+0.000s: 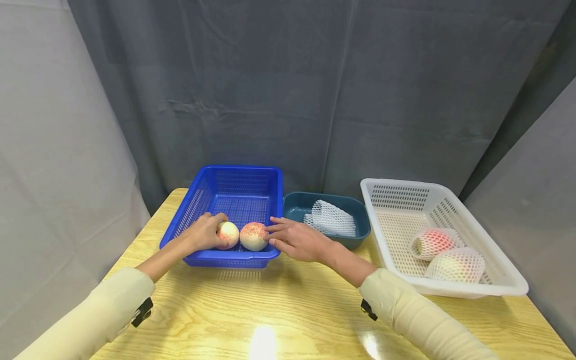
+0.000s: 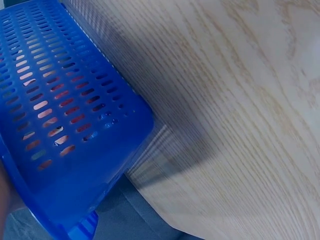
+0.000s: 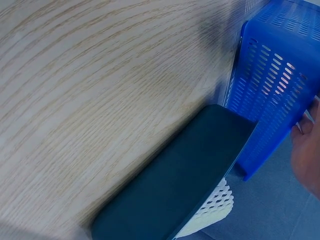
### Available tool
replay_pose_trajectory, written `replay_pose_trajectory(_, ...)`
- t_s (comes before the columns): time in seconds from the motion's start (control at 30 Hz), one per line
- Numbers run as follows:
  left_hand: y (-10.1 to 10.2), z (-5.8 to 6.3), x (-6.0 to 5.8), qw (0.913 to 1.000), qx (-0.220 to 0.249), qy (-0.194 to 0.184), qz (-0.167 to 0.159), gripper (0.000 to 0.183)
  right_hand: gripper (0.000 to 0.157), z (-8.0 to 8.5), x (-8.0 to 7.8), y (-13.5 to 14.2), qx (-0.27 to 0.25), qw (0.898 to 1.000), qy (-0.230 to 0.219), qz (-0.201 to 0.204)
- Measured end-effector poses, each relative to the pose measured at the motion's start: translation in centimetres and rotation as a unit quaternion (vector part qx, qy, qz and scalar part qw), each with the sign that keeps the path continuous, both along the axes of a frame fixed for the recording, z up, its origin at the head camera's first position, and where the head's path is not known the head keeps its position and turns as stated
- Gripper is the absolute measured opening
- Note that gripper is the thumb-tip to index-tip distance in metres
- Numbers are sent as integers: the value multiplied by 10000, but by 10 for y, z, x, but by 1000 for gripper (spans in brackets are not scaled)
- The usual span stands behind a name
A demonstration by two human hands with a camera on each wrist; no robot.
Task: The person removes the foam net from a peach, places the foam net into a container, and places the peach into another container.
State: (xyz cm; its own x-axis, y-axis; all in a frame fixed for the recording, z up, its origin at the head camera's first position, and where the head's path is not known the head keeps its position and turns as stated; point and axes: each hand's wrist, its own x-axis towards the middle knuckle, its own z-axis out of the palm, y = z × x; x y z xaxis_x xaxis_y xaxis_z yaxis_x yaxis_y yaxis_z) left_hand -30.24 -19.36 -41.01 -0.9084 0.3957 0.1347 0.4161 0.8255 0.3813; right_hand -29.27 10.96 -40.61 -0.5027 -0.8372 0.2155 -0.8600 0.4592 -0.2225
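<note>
Two red-and-cream peaches lie side by side at the near end of a blue basket (image 1: 246,171). My left hand (image 1: 204,233) reaches over the basket's left side and holds the left peach (image 1: 228,235), fingers bent round its far side. Over the right rim comes my right hand (image 1: 297,239), its fingers fairly straight, the tips at the edge of the right peach (image 1: 253,237); whether they touch it I cannot tell. Through the slots of the blue basket (image 2: 75,125) in the left wrist view, bits of the fruit show. Only a strip of the right hand (image 3: 306,150) appears in the right wrist view.
A dark green tray (image 1: 362,235) with white foam netting (image 1: 332,220) stands right of the blue basket. Farther right, a white basket (image 1: 380,235) holds two net-wrapped fruits, one reddish (image 1: 435,243), one pale (image 1: 454,266). Everything stands on a wooden table (image 1: 252,305) before a grey curtain.
</note>
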Motion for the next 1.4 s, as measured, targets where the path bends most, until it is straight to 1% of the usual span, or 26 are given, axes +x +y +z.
replay_pose_trajectory(0.17, 1, -1, 0, 10000, -31, -87, -3, 61, 39, -1, 0, 0, -34, 10000, -40, -4)
replay_pose_trajectory(0.47, 2, -2, 0, 9991, -133, -400, 103, 66, 39, -1, 1, 0, -27, 10000, -74, -30)
replay_pose_trajectory(0.67, 3, 0, 2, 9973, -257, -664, 198, 69, 39, 0, 2, 0, 20, 9999, -43, -97)
replay_pose_trajectory(0.77, 3, 1, 3, 9966, -294, -747, 194, 70, 40, 0, 1, 0, 38, 9999, -28, -103)
replay_pose_trajectory(1.03, 3, 4, 2, 9970, -285, -716, -7, 65, 38, 1, 1, -1, 5, 10000, 47, -43)
replay_pose_trajectory(1.23, 0, 4, 0, 9954, -343, -873, -180, 62, 38, 2, 1, -1, 20, 10000, 30, -67)
replay_pose_trajectory(1.4, 0, 5, -1, 9943, -403, -958, -250, 61, 38, 1, 1, -1, 62, 9999, 10, -101)
